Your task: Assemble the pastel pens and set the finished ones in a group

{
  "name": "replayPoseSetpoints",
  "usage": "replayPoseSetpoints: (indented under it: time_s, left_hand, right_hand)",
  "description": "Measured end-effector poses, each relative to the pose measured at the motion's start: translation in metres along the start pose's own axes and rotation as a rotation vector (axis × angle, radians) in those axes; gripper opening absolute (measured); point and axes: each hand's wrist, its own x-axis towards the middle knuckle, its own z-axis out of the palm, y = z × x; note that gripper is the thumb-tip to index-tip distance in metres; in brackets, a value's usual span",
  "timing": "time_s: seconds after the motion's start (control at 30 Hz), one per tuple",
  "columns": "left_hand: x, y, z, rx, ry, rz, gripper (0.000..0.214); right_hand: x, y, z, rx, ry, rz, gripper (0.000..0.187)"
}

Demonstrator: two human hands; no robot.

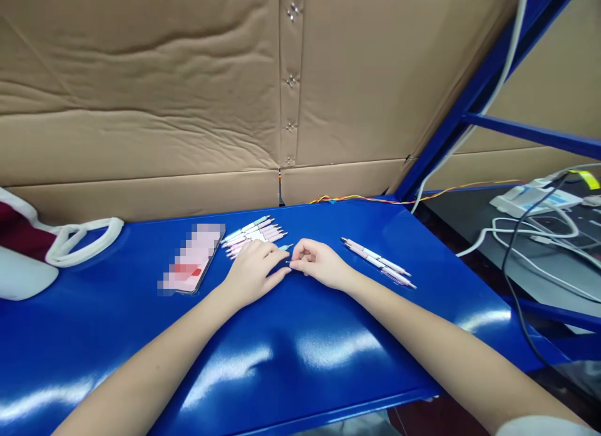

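Observation:
My left hand (256, 270) is palm down with curled fingers at the near edge of a group of several pens (251, 232), white with pale pink or light blue parts. It covers the lower ends of some. My right hand (319, 264) is closed in a pinch just right of it, its fingertips almost meeting the left thumb. Something tiny and dark shows between the two hands, too small to name. What the left fingers hold is hidden. Right of my right hand, two pens (378, 260) in white and pink lie side by side on the blue table (328, 348).
A pink phone-like slab (195, 260), partly blurred out, lies left of the pens. At far left stand a white cylindrical object (23, 276) and a white loop handle (87, 242). Brown padded panels (141, 98) rise behind. A blue frame post (462, 119) and cables (511, 235) are at right.

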Motion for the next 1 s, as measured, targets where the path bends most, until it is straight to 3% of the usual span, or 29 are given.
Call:
replayPoseSetpoints:
  time_s: [0.1,0.2,0.3,0.4,0.5,0.6,0.77,0.87,1.0]
  left_hand:
    - [0.0,0.002,0.002,-0.06,0.023,0.067,0.023]
    - [0.0,0.001,0.002,-0.096,0.024,0.037,0.024]
    - [0.0,0.001,0.003,-0.099,-0.03,0.019,0.023]
    - [0.0,0.003,0.004,-0.075,-0.1,0.016,0.023]
    - [0.0,0.004,0.003,-0.048,-0.126,-0.021,0.027]
    - [0.0,0.001,-0.002,-0.001,-0.062,-0.109,0.033]
    - [0.001,-0.011,-0.004,0.145,-0.007,-0.244,0.022]
    - [0.0,-0.016,-0.001,0.186,-0.056,-0.241,0.02]
    - [0.0,-0.017,0.0,0.177,-0.075,-0.187,0.022]
  right_hand:
    - [0.0,-0.001,0.0,0.021,-0.053,0.033,0.019]
    - [0.002,-0.001,-0.01,-0.062,-0.017,0.008,0.018]
    - [0.004,0.001,-0.022,-0.337,0.024,-0.092,0.01]
    - [0.003,0.001,-0.031,-0.652,-0.029,-0.222,0.006]
    - [0.0,-0.001,-0.033,-0.778,-0.071,-0.261,0.005]
    - [-0.005,-0.006,-0.031,-0.819,-0.058,-0.266,0.018]
    - [-0.007,-0.011,-0.016,-0.944,-0.06,-0.313,0.023]
    - [-0.007,-0.008,-0.007,-0.991,-0.062,-0.33,0.012]
    - [-0.005,-0.006,-0.004,-0.929,-0.046,-0.364,0.012]
